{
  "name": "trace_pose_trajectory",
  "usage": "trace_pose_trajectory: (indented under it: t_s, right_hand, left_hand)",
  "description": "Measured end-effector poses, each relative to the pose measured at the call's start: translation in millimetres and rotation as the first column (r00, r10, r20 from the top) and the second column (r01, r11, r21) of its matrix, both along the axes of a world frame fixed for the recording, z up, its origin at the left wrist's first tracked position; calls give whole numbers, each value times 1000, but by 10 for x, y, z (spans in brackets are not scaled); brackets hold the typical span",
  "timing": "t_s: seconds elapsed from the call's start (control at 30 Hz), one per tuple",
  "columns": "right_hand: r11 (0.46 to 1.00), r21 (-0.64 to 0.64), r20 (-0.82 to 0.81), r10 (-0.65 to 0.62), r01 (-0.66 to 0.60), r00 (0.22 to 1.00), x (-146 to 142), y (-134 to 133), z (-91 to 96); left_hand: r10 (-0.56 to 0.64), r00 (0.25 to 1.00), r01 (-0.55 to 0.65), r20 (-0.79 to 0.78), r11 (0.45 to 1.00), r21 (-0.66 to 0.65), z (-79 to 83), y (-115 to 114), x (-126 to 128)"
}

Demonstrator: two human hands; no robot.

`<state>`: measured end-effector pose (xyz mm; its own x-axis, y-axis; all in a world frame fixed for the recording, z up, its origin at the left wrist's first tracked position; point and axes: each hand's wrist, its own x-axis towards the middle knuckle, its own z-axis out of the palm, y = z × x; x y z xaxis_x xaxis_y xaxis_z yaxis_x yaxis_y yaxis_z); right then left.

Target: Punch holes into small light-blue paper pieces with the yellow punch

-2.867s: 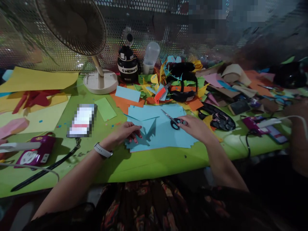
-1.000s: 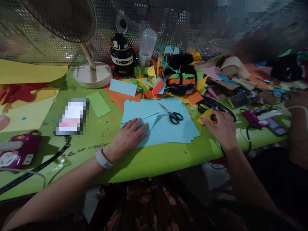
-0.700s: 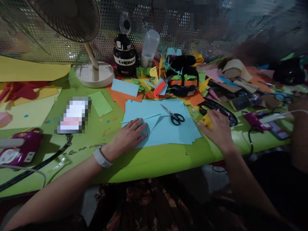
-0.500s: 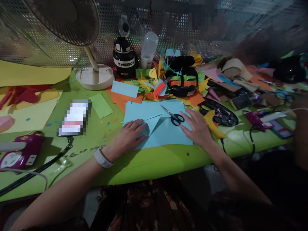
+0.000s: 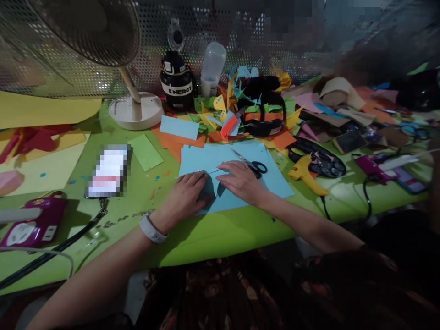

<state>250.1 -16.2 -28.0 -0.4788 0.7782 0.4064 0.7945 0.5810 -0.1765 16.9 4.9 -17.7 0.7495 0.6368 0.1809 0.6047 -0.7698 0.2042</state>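
Observation:
Light blue paper (image 5: 275,176) lies on the green table, with part of it folded up into a raised flap near its left side. My left hand (image 5: 187,195) rests on the left part of this paper, fingers stretched out flat and thumb apart. Over the raised flap is my right hand (image 5: 242,182), its fingers slightly bent and spread toward the left hand. The flap is largely covered by both hands. Black-handled scissors (image 5: 257,169) lie on the paper just beyond my right hand, which hides part of one handle loop.
A yellow glue gun (image 5: 309,176) and a black tray (image 5: 326,160) lie to the right. At the back stand a fan (image 5: 135,112), a black bottle (image 5: 177,87) and heaped paper scraps (image 5: 223,114). A phone (image 5: 108,169) and a purple device (image 5: 36,217) are on the left.
My right hand has moved left from beside the scissors onto the folded part of the blue paper. My left hand still rests on the paper. The view has shifted slightly.

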Motion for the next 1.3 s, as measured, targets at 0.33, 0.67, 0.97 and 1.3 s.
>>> trace_pose_trajectory:
  t_s: [0.33,0.67,0.97,1.3]
  right_hand:
    - [976,-143,-209,-192,165,959,-58,39,-55]
    - [976,45,-151,-205,214,967,309,-289,53]
    - [897,147,-123,-401,417,908,918,-540,38]
    - [977,32,165,-214,212,963,239,18,64]
  left_hand:
    - [38,997,-31,-66,995,95,-59,-64,39]
    - [69,995,-62,-67,992,107,-48,-111,66]
    - [61,997,-56,-41,991,123,-85,-111,69]
    - [55,998,-52,-30,993,108,-98,-99,48]
